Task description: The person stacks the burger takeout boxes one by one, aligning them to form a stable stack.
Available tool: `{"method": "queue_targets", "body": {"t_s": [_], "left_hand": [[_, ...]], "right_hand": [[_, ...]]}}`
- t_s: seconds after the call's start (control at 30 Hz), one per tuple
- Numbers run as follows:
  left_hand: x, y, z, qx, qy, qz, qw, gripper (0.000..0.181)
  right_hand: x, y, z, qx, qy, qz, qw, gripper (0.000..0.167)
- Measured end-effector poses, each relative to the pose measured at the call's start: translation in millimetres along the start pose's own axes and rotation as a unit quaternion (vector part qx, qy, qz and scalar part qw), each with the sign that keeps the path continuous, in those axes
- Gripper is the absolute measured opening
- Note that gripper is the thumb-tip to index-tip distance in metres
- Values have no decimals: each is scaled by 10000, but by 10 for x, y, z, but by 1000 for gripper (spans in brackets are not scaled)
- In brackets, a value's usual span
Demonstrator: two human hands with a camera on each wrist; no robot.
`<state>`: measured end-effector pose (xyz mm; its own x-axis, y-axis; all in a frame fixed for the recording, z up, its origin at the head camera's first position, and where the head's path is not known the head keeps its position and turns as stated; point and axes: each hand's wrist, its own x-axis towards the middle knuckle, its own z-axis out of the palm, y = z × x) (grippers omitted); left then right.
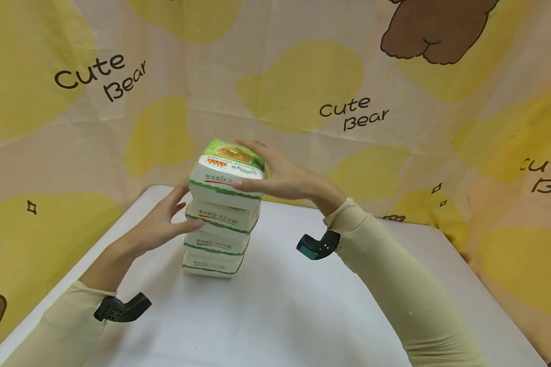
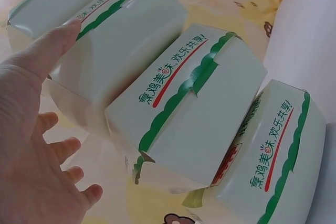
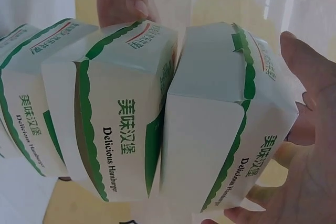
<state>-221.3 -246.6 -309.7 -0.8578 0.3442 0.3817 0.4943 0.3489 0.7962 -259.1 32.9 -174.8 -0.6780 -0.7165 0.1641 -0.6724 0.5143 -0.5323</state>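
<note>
White paper hamburger boxes with green wavy trim stand stacked in one column. My right hand (image 1: 286, 176) grips the top hamburger box (image 1: 225, 192), its thumb on the front and its fingers at the far side. That box has a green lid with a burger picture and sits tilted, a little off line with those beneath. My left hand (image 1: 163, 221) is at the stack's left, its thumb against the second hamburger box (image 1: 231, 216). In the left wrist view its other fingers (image 2: 65, 150) are loosely bent, apart from the boxes. Lower down are the third box (image 1: 218, 242) and bottom box (image 1: 211, 264).
The stack stands on a white table (image 1: 294, 306), left of its middle. A yellow and cream cloth (image 1: 266, 66) printed with "Cute Bear" hangs behind and along the sides. Black wrist cameras (image 1: 319, 245) sit on both sleeves.
</note>
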Motion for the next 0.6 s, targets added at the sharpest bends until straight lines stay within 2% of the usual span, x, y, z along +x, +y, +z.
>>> {"method": "queue_targets", "body": {"t_s": [0.2,0.43,0.6], "left_hand": [[13,17,-48,120,7,-6,9999,95],[-33,36,-97,127,84,-47,9999,96],[-53,44,-145,161,176,33,9997,94]], "right_hand": [[-24,-27,-17,68,60,112,9999,87],[-29,-53,-54,-134,69,140,9998,88],[-50,-64,-97,-233,152,179,9995,85]]}}
